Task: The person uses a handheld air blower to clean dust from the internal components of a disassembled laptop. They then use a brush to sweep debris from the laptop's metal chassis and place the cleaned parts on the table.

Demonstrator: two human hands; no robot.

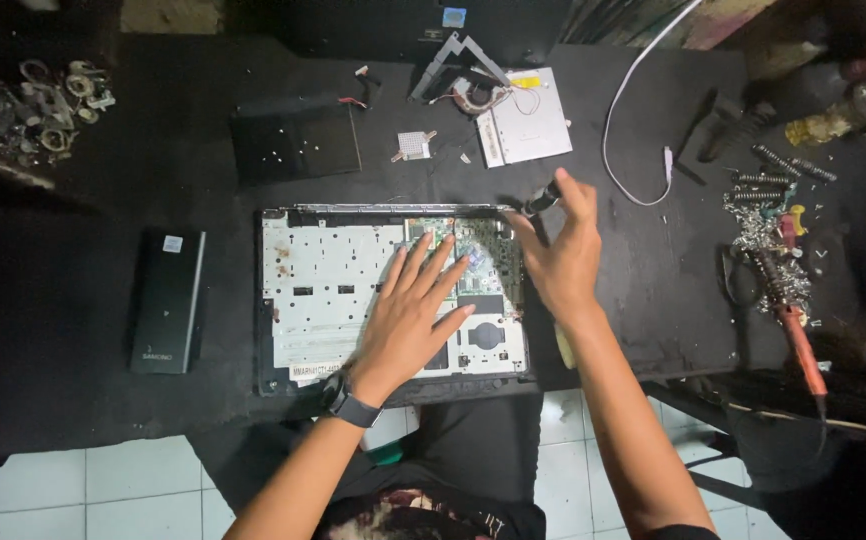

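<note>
Fingers of the left hand (pixel 415 312) are lying splayed on the opened laptop chassis (pixel 323 290); beside it, the right hand (pixel 563 255) is gripping a black screwdriver (pixel 542 199).

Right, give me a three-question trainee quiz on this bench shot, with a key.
1. True or false: the left hand lies flat, fingers spread, on the opened laptop chassis.
2. What does the right hand grip at the chassis's far right corner?
A. a dark screwdriver
B. a hammer
C. a paintbrush
3. Fill in: the slim black box lies on the black table to the ____ of the chassis.

Key
1. True
2. A
3. left
</note>
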